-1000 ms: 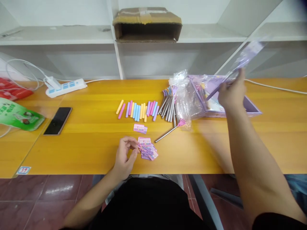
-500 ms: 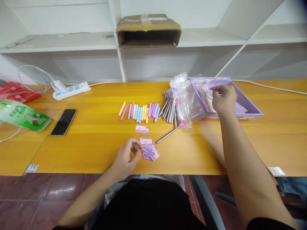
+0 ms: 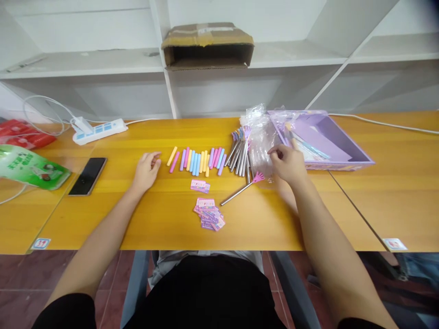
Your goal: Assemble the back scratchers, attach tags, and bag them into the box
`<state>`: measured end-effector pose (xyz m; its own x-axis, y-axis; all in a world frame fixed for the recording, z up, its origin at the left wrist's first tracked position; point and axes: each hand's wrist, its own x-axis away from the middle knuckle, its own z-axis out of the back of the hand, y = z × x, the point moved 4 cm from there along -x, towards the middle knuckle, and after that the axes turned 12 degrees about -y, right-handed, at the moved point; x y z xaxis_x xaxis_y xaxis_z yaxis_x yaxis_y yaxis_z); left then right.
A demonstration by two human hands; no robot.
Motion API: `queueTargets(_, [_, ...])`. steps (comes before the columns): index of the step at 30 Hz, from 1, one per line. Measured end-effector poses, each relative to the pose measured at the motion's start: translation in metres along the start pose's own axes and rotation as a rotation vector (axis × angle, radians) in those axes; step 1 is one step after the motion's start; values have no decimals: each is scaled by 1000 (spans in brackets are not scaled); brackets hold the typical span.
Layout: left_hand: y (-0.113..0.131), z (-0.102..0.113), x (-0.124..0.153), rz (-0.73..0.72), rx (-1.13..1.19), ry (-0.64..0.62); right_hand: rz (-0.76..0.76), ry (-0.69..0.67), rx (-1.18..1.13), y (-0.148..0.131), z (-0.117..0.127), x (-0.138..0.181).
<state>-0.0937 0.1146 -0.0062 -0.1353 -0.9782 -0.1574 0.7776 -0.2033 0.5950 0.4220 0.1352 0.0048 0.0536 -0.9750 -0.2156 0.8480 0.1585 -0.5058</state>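
My left hand (image 3: pixel 147 168) lies open on the yellow table, fingers stretched toward a row of pastel sticks (image 3: pixel 198 160) just to its right. My right hand (image 3: pixel 288 163) hovers at the clear plastic bags (image 3: pixel 261 139), fingers loosely curled and apart, holding nothing I can see. Beside it lies a bundle of metal rods with coloured hand-shaped tips (image 3: pixel 241 153), and one single rod (image 3: pixel 243 188) rests apart. A pile of small pink cards (image 3: pixel 209 214) sits near the front edge, with a lone card (image 3: pixel 200 185) above it.
A purple tray (image 3: pixel 343 153) with packets stands at the right. At the left are a phone (image 3: pixel 88 175), a green packet (image 3: pixel 29 167), a red packet (image 3: pixel 20 132) and a white power strip (image 3: pixel 99 130). A cardboard box (image 3: pixel 207 45) sits on the shelf behind.
My left hand left the card pile and moved up left beside the pastel sticks. My right hand put the packet down in the purple tray and drew back to the plastic bags.
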Motion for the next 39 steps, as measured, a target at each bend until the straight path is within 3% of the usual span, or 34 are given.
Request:
queueTargets(7, [-7, 1, 1, 57, 96, -28, 7, -51, -17, -7, -13, 4])
queueTargets(12, [2, -8, 3, 26, 31, -58, 9, -144, 105, -16, -17, 8])
queueTargets(16, [14, -21, 7, -31, -99, -93, 74, -321, 158, -15, -9, 11])
queueTargets(21, [18, -25, 9, -46, -125, -99, 64, -575, -68, -5, -3, 16])
queueTargets(24, [19, -23, 10, -26, -127, -108, 57, -658, -146, 0, -6, 17])
queueTargets(39, [22, 5, 19, -82, 89, -31, 277, -660, -153, -15, -5, 23])
